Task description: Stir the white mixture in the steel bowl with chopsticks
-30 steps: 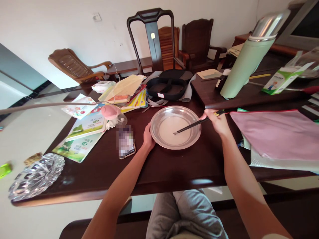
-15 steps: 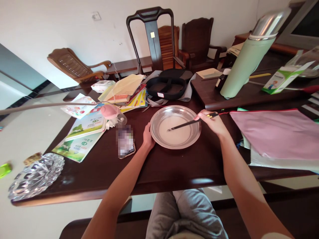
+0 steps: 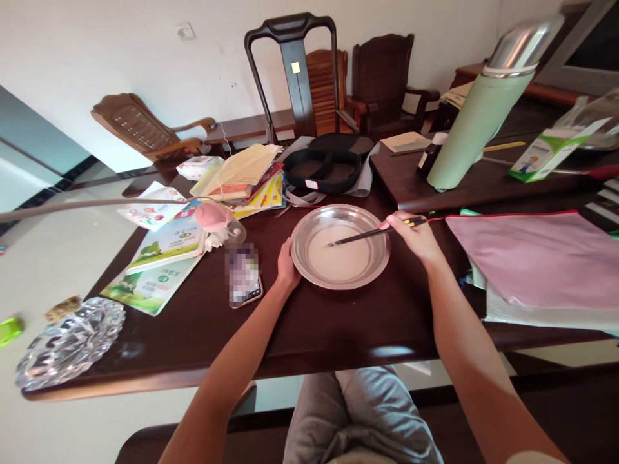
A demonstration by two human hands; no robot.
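A round, shallow metal bowl (image 3: 300,264) rests on the dark table and contains a cloudy whitish liquid (image 3: 341,258). My left hand (image 3: 288,265) grips the bowl's left rim, its fingers partly hidden beneath the edge. Over the right rim, my right hand (image 3: 409,233) is closed around a pair of black chopsticks (image 3: 360,237) with gold bands near the upper end. They slant down to the left, and their tips are in the liquid near the bowl's middle.
Left of the bowl lie a phone (image 3: 245,277), a pink-topped figure (image 3: 213,218), booklets (image 3: 167,248) and a glass dish (image 3: 72,341). Behind is an open black case (image 3: 324,164). To the right are a pink pouch (image 3: 536,258), a green thermos (image 3: 476,129) and a small box (image 3: 551,151).
The chopsticks have shifted slightly in the liquid, their tips a little higher in the picture. My right hand has moved very slightly; my left hand and the bowl stay in place.
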